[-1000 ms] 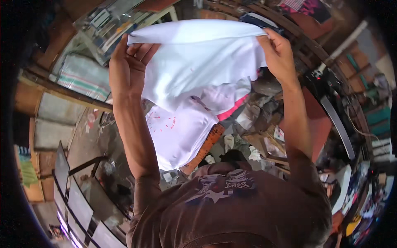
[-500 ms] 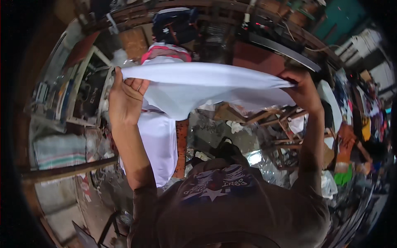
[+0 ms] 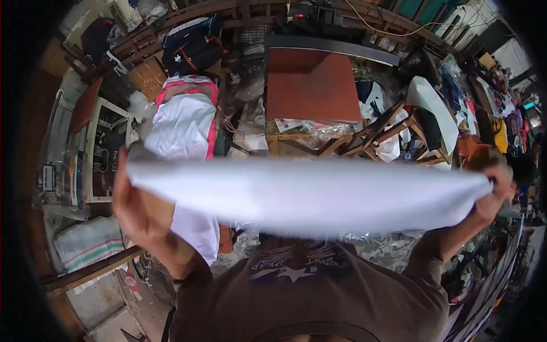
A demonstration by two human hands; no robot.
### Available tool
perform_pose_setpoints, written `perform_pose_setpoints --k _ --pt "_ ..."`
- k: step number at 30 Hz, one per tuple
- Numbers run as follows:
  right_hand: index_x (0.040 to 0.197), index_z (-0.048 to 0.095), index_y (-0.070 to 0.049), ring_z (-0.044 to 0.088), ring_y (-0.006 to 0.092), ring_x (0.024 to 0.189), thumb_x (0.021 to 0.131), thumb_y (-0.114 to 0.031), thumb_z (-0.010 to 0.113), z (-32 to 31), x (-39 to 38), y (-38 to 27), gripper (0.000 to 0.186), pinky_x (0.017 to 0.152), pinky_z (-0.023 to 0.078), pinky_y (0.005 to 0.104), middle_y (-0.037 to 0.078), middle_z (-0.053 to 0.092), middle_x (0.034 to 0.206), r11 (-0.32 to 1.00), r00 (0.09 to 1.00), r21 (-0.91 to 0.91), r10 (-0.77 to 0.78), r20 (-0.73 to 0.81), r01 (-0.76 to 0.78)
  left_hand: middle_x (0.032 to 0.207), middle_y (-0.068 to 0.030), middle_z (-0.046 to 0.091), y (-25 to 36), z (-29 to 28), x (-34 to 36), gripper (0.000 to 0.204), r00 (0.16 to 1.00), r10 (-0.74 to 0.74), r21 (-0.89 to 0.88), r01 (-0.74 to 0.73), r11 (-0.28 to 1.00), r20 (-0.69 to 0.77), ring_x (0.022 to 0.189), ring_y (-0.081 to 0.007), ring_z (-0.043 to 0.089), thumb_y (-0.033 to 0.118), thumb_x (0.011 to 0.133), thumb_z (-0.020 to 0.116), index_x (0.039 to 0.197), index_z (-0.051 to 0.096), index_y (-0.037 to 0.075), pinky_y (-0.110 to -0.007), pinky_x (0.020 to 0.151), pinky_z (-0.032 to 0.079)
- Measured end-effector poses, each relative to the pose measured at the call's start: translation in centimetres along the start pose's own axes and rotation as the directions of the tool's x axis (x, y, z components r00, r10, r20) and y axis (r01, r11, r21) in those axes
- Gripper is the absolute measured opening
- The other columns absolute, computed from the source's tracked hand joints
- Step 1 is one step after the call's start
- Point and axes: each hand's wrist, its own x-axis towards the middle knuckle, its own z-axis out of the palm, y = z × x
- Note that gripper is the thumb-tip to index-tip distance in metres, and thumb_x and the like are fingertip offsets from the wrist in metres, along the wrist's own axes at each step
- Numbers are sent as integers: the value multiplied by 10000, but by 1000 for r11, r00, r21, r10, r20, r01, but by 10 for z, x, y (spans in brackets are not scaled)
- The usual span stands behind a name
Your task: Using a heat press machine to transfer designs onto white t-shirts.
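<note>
A piece of white cloth (image 3: 307, 194) is stretched sideways in the air in front of my chest, blurred by motion. My left hand (image 3: 137, 199) grips one end of it, and my right hand (image 3: 494, 188) is closed on the opposite end. Both arms are spread wide. Below and beyond my left hand lies a long pile of white fabric with pink edging (image 3: 182, 122); part of the pile is hidden behind the raised cloth.
A reddish-brown tabletop (image 3: 310, 85) stands ahead, with plastic bags under its front edge. To its right is a tangle of wooden chair frames (image 3: 399, 128). A dark bag (image 3: 194, 48) sits at the far left. A striped sack (image 3: 91, 245) and a wooden bar lie at the left.
The white cloth has been pulled wider and closer to my chest. My hands have moved apart, and the view has turned to the right.
</note>
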Motion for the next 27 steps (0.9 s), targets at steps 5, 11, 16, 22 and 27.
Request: perform_pose_setpoints --k 5,11,16,22,27 --pt "1042 639 -3 578 162 976 798 -43 678 46 18 91 250 871 446 281 84 631 1019 905 885 -34 422 198 -424 1258 -183 529 -108 22 88 296 856 -445 -45 450 892 -263 1195 -335 516 258 1011 426 1221 513 68 -575 1047 398" --pt "953 678 0 493 20 690 888 -139 688 142 52 221 154 589 384 191 -74 574 747 878 906 277 312 286 -390 1248 -182 501 -188 -7 199 288 837 -485 25 507 862 -252 1179 -346 522 255 1023 375 1160 479 24 -593 1028 422" --pt "971 705 -22 520 44 694 905 -196 667 116 113 236 190 624 427 207 -18 657 786 927 925 279 313 -214 -249 1178 -193 491 -160 39 286 271 970 -220 24 224 974 -106 1173 -387 525 237 1020 378 1136 417 -6 -637 1002 440" --pt "969 691 -18 593 121 770 882 -109 653 117 32 182 132 702 477 285 79 651 798 968 956 22 249 -153 -249 1055 -124 574 -187 20 220 336 928 -298 254 350 902 -224 1012 -261 608 310 1018 444 1197 485 28 -476 881 543" --pt "995 711 -66 633 316 792 793 -43 673 241 -80 232 207 720 497 385 140 639 846 927 923 -15 375 86 -375 1037 -36 610 -292 -104 182 390 761 -532 246 633 734 -371 872 -172 618 431 978 523 1233 557 138 -343 755 546"
